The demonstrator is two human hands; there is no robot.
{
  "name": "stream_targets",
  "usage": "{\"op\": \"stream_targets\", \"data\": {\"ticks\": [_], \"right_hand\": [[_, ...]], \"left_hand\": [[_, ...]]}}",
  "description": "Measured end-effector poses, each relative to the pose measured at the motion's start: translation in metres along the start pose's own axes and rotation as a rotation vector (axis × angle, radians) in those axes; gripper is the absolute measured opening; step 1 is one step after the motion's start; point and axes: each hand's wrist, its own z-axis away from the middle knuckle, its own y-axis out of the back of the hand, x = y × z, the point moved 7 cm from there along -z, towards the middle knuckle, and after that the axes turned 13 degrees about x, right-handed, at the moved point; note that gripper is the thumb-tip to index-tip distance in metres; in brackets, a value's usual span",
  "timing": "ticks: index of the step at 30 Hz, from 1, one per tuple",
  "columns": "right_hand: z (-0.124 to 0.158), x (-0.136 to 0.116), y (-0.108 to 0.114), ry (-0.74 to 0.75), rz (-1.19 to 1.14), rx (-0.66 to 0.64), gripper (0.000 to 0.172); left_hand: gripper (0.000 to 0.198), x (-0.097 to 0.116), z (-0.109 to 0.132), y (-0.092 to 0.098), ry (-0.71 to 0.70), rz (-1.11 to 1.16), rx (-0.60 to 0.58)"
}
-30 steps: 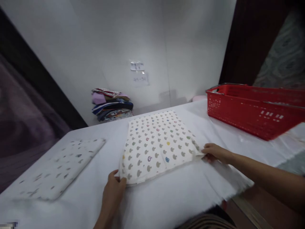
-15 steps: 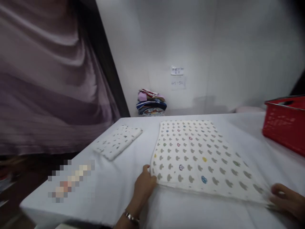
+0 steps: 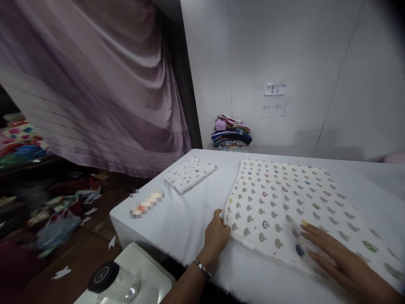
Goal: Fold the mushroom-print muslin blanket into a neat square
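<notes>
A white cloth (image 3: pixel 268 194) with grey and coloured mushroom prints lies spread flat on the white-covered table. At its near left corner, my left hand (image 3: pixel 217 232), with a metal bracelet on the wrist, pinches the edge between thumb and fingers. My right hand (image 3: pixel 338 261) is over the near part of the cloth, fingers stretched out and slightly smeared by motion. Nothing shows in its grip. Off to the left lies a folded white cloth (image 3: pixel 191 174) with small dark prints, apart from both hands.
The table (image 3: pixel 177 230) has its left edge above a littered floor. A pale machine (image 3: pixel 136 274) with a black knob stands low at the front. A pixelated patch (image 3: pixel 147 204) covers something on the table. Folded fabrics (image 3: pixel 232 135) are piled by the wall; a mauve curtain (image 3: pixel 136 105) hangs left.
My right hand has left the cloth's near right corner and moved left onto its surface, fingers extended. My left hand stays at the left corner. The view has turned left; the red basket is out of sight.
</notes>
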Motion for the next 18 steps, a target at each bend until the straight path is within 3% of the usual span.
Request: {"op": "stream_targets", "data": {"ticks": [4, 6, 8, 12, 15, 18], "right_hand": [[-0.047, -0.075, -0.057, 0.17, -0.037, -0.297, 0.058], [-0.05, -0.083, -0.078, 0.212, -0.044, -0.407, 0.059], [-0.045, -0.075, -0.091, 0.213, -0.046, -0.475, 0.059], [-0.051, -0.067, -0.091, 0.229, -0.034, -0.455, 0.059], [-0.088, -0.087, -0.097, 0.246, 0.008, -0.407, 0.062], [-0.132, -0.104, -0.12, 0.239, 0.057, -0.351, 0.066]], "left_hand": [[0.06, -0.003, 0.001, -0.001, 0.008, 0.002, 0.02], [0.062, -0.005, 0.0, -0.002, 0.003, -0.018, 0.018], [0.063, -0.007, -0.001, -0.002, 0.004, -0.032, 0.007], [0.059, -0.007, -0.006, -0.002, 0.026, 0.008, -0.027], [0.052, -0.004, -0.012, -0.002, 0.04, 0.068, -0.025], [0.046, -0.002, -0.017, -0.004, 0.021, 0.073, 0.018]]}}
